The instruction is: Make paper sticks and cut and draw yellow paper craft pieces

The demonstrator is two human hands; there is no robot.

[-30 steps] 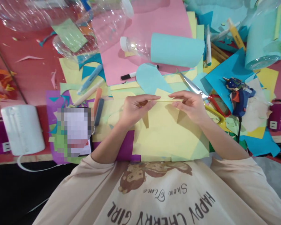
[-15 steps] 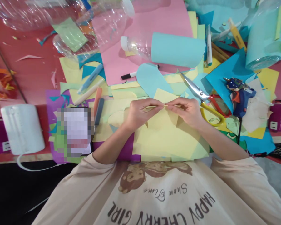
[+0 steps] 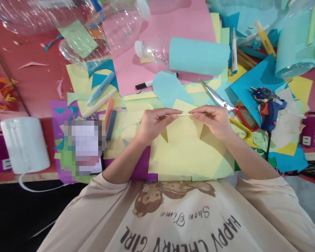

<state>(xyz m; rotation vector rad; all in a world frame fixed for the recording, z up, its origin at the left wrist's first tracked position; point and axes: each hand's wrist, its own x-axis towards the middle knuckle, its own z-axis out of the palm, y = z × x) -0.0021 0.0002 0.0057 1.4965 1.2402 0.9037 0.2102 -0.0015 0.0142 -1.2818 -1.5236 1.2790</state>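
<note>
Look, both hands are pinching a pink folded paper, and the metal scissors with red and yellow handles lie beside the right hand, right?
No. The folded paper pinched by the left hand and the right hand is pale yellow, not pink, as the head view shows. The metal scissors with red and yellow handles do lie beside the right hand.

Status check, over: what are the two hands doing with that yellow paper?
Left hand and right hand both pinching folded yellow paper at its top edge. Larger yellow sheet underneath. Scissors close beside right hand.
</note>
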